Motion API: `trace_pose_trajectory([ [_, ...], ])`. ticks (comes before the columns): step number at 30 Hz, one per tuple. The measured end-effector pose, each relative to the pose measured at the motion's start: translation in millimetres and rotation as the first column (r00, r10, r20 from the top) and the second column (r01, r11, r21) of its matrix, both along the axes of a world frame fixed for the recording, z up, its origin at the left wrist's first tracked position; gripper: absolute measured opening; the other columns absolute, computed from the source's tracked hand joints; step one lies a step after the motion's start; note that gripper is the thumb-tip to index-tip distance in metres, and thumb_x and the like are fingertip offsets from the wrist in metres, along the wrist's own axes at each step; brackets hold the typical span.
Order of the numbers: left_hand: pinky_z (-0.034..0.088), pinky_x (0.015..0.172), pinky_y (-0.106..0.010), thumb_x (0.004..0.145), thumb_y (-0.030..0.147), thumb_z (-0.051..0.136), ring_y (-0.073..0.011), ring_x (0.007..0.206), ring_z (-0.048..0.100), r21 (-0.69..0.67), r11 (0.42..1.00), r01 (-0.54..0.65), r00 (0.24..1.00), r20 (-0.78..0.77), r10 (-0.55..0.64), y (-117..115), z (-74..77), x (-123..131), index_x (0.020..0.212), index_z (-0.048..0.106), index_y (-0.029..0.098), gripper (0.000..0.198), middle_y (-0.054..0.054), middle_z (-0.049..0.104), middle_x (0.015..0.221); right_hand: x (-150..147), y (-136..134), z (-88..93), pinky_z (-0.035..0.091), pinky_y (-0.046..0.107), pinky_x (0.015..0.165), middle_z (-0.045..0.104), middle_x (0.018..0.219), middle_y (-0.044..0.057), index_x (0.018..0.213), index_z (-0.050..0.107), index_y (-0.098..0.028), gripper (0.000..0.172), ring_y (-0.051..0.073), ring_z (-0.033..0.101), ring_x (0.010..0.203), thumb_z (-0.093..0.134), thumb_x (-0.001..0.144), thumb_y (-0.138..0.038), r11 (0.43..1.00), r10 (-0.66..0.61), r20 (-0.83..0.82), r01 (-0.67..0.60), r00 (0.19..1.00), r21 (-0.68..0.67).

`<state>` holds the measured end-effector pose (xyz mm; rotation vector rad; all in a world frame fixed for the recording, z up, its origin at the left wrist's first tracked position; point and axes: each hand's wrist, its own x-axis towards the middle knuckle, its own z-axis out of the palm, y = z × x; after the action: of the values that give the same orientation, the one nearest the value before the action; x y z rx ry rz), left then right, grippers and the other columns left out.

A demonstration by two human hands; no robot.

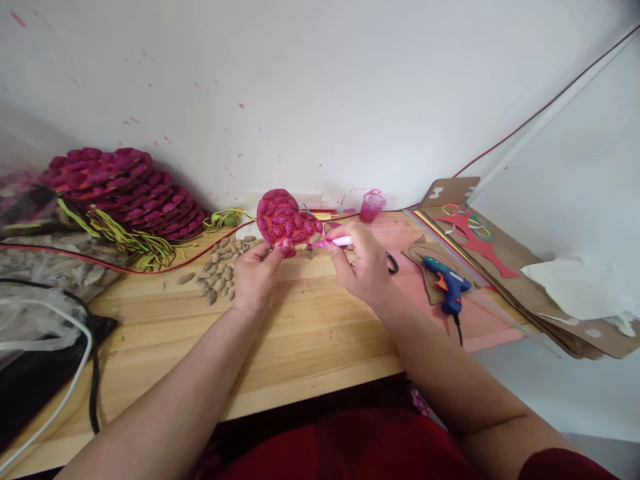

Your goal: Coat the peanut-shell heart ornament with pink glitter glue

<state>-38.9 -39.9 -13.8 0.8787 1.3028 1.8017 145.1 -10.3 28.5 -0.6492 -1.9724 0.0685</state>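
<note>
The pink peanut-covered piece (280, 217) is held up near the back edge of the worktop (310, 333), its lower rim pinched between thumb and fingers of the left hand (256, 275). A white-handled brush (343, 241) is clamped in the right hand (367, 267), its tip brought to paler peanuts on the piece's right side. Loose peanuts (229, 273) are scattered beside the left hand; a paint cup (373, 208) is placed by the back edge.
</note>
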Motion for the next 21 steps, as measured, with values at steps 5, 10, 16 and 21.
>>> trace_pose_trajectory([
  [5, 0.029, 0.049, -0.025, 0.056, 0.048, 0.091, -0.0100, 0.050, 0.044, -0.022, 1.000, 0.010, 0.993, 0.119, -0.007, 0.7, 3.0, 1.2, 0.067, 0.071, 0.017, 0.038, 0.001, 0.057, 0.055, 1.3, 1.2, -0.9, 0.054, 0.037, 0.079, 0.073, 0.090, 0.003, 0.096, 0.061, -0.026, 0.002, 0.020, 0.068, 0.088, 0.059, 0.098, -0.026, 0.999, -0.004, -0.033, 0.003, 0.999, -0.036],
  [10, 0.012, 0.042, -0.025, 0.051, 0.044, 0.092, -0.0040, 0.041, 0.023, -0.084, 0.995, 0.049, 0.977, 0.212, -0.030, 1.6, 3.7, 0.5, 0.060, 0.065, 0.017, 0.039, 0.006, 0.046, 0.047, -0.2, -0.8, -0.1, 0.054, 0.038, 0.080, 0.075, 0.093, 0.002, 0.096, 0.062, -0.027, 0.004, 0.020, 0.069, 0.089, 0.059, 0.099, -0.027, 0.999, 0.031, -0.026, -0.032, 0.999, -0.026],
  [16, 0.012, 0.041, -0.024, 0.051, 0.040, 0.092, -0.0035, 0.041, 0.025, -0.089, 0.994, 0.058, 0.965, 0.259, -0.033, 2.5, 4.2, -0.1, 0.060, 0.065, 0.016, 0.037, 0.002, 0.056, 0.052, 0.4, 0.3, 0.4, 0.053, 0.038, 0.080, 0.074, 0.091, 0.003, 0.096, 0.061, -0.026, 0.004, 0.021, 0.068, 0.089, 0.058, 0.099, -0.025, 0.999, 0.033, -0.006, -0.033, 0.999, 0.015],
  [21, 0.012, 0.041, -0.024, 0.053, 0.041, 0.091, -0.0036, 0.042, 0.024, -0.099, 0.994, 0.051, 0.969, 0.246, -0.025, 2.0, 3.4, 0.0, 0.063, 0.068, 0.015, 0.036, 0.001, 0.059, 0.055, 0.4, 0.4, 0.0, 0.052, 0.038, 0.081, 0.074, 0.092, 0.002, 0.097, 0.061, -0.027, 0.003, 0.021, 0.068, 0.089, 0.059, 0.099, -0.026, 1.000, 0.026, -0.006, -0.026, 1.000, 0.009],
])
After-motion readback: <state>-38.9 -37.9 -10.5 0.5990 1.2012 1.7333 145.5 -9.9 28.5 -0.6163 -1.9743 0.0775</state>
